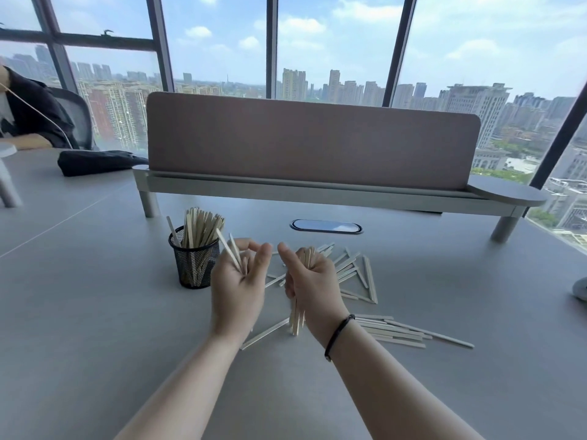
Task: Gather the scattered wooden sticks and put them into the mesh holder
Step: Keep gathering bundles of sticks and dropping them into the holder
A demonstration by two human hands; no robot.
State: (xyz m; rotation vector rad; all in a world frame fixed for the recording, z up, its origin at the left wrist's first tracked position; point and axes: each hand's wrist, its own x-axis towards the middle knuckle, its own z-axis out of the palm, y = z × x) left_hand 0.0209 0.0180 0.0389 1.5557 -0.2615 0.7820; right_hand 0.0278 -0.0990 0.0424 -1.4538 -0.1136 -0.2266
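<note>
Above the table's (95, 312) centre, the left hand (236, 290) pinches two sticks (231, 252) while the right hand (309, 281) clenches a bundle (297, 315). The mesh holder (194, 265) stands at ten o'clock, loose sticks (409, 331) at three. Mid-gathering; next, I judge, both handfuls must drop upright into it.

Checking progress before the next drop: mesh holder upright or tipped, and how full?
Upright. The mesh holder stands on its base on the table, with many sticks standing in it, fanned above the rim.
</note>
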